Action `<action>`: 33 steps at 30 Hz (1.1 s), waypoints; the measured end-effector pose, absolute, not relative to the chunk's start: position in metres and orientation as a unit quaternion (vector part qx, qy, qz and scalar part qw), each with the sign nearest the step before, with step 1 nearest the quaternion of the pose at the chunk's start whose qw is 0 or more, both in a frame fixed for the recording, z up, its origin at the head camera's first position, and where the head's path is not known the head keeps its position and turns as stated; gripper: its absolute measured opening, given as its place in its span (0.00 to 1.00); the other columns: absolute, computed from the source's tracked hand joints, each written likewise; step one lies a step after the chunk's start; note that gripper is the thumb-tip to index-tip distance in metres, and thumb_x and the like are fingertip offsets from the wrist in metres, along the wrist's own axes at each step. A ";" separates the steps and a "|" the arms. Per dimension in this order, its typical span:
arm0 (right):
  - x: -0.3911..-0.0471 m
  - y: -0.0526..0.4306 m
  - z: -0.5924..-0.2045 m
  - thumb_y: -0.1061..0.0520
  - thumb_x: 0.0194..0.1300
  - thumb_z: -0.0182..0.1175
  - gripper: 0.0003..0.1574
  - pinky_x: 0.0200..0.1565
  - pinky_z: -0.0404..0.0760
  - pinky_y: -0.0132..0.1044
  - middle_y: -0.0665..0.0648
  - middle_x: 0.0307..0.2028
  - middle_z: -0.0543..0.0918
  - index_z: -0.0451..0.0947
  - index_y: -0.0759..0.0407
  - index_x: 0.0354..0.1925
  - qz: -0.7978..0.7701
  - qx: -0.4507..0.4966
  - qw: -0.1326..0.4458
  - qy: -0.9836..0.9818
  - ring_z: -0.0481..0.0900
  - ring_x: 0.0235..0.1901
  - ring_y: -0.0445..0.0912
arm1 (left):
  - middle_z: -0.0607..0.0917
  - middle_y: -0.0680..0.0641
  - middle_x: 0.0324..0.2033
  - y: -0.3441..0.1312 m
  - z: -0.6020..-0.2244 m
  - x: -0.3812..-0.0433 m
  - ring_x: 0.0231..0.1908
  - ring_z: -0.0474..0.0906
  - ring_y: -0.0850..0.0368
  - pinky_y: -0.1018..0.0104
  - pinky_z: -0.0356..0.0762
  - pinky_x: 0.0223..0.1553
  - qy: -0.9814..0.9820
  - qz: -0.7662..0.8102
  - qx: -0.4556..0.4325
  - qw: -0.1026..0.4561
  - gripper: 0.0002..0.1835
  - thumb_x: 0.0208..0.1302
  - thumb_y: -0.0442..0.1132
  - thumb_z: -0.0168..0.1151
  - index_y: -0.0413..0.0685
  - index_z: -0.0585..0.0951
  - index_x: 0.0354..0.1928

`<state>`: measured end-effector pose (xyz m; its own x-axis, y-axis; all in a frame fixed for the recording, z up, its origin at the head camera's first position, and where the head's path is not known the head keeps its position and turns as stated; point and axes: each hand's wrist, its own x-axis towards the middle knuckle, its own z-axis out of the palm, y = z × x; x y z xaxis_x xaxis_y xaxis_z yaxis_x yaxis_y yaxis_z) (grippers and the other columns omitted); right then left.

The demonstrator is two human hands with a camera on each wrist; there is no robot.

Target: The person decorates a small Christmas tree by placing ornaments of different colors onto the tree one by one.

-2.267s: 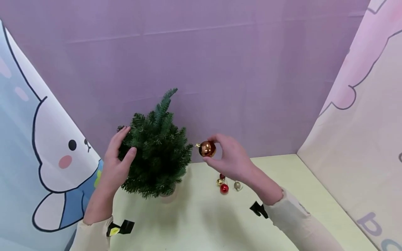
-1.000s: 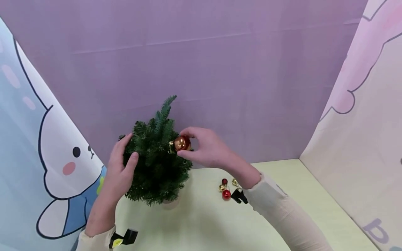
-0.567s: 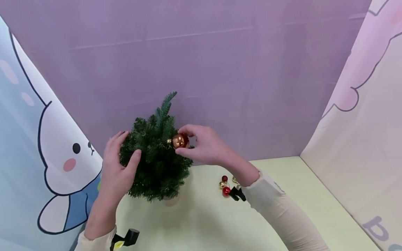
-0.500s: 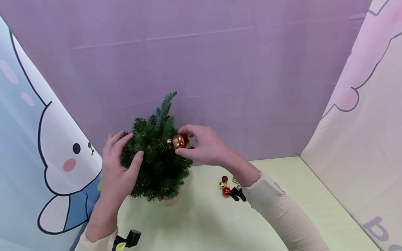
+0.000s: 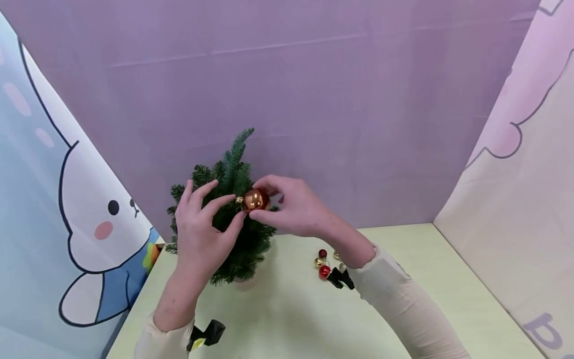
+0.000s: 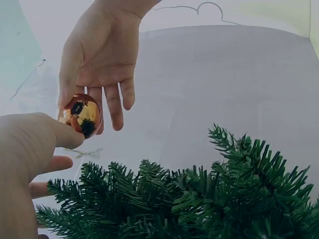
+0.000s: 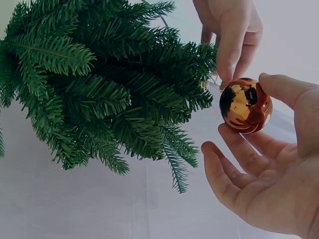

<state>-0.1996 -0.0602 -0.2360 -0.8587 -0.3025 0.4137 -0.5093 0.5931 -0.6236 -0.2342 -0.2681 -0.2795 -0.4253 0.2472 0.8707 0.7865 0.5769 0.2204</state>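
Note:
A shiny copper-coloured Christmas bauble (image 5: 255,200) with a gold cap hangs sideways in front of a small green artificial Christmas tree (image 5: 244,252). My right hand (image 5: 293,207) pinches its right side between thumb and fingers; the right wrist view shows the bauble (image 7: 245,105) just beyond the branch tips. At the cap end, my left hand (image 5: 204,234) reaches in with thumb and index finger apart, their tips at the cap and the ball's edge. Its other fingers spread over the tree. In the left wrist view, the thumb partly covers the bauble (image 6: 82,117), and gold string shows below.
Several small baubles, including a red bauble (image 5: 325,271) and a gold bauble (image 5: 318,263), lie on the pale table (image 5: 287,319) right of the tree. A purple cloth backdrop (image 5: 314,99) stands behind; printed cartoon panels flank both sides.
My right hand has carried the bauble leftward to the tree and then stayed there. My left hand has left the tree's left side and moved right to the bauble's cap.

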 end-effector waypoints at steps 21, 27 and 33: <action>-0.204 -0.065 -0.247 0.48 0.61 0.68 0.23 0.44 0.77 0.34 0.42 0.41 0.79 0.76 0.48 0.54 0.404 0.235 0.115 -0.877 0.78 0.40 0.37 | 0.86 0.42 0.40 -0.277 -0.271 -0.223 0.58 0.71 0.42 0.45 0.62 0.61 -0.711 -0.360 -0.364 0.482 0.05 0.56 0.35 0.71 0.40 0.88 0.31; -0.200 -0.061 -0.256 0.46 0.60 0.68 0.24 0.40 0.76 0.36 0.40 0.43 0.78 0.77 0.47 0.54 0.377 0.228 0.131 -0.888 0.75 0.38 0.38 | 0.86 0.48 0.34 -0.273 -0.266 -0.221 0.43 0.76 0.49 0.53 0.72 0.44 -0.756 -0.351 -0.368 0.413 0.04 0.59 0.35 0.69 0.43 0.87 0.35; -0.193 -0.068 -0.267 0.44 0.61 0.67 0.28 0.49 0.73 0.37 0.43 0.50 0.77 0.77 0.48 0.58 0.325 0.215 0.161 -0.907 0.69 0.51 0.41 | 0.87 0.48 0.38 -0.271 -0.264 -0.213 0.43 0.77 0.49 0.51 0.73 0.43 -0.767 -0.363 -0.360 0.388 0.03 0.59 0.31 0.69 0.44 0.87 0.35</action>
